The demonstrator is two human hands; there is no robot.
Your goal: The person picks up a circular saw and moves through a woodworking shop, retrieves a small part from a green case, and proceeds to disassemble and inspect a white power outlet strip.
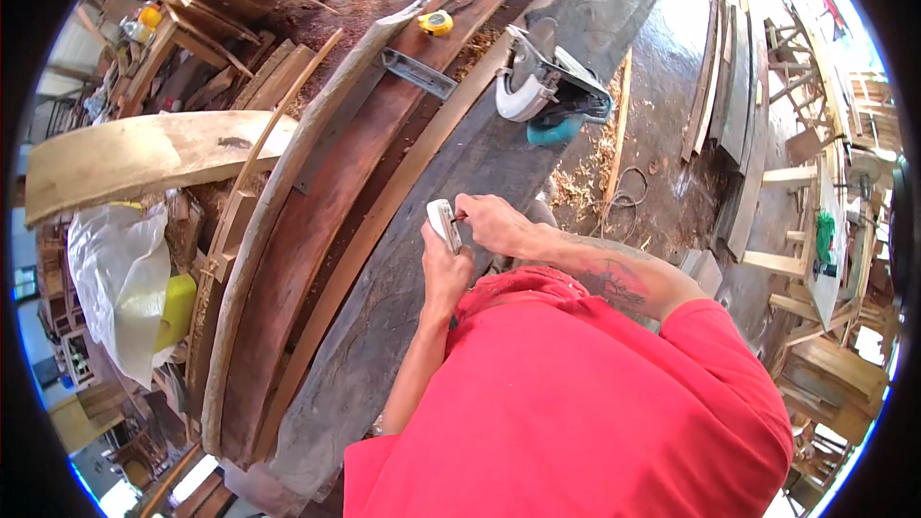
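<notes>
- Left hand [447, 273]: raised, fingers curled in a closed grip.
- Right hand [494, 225]: just beside the left, fingers bent into a pinch.
- Left forearm [418, 364]: bare, slanting upward.
- Right forearm [600, 264]: tattooed, extended leftward across the front.

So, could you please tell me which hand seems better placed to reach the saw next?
Probably the right hand: it is nearer the saw, while the left hand grips the white tool. The right is also at that tool, though.

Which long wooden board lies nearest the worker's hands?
The broad, dark-grey wooden slab: the left hand appears over it, while the narrow tan wooden plank lies farther left.
</notes>
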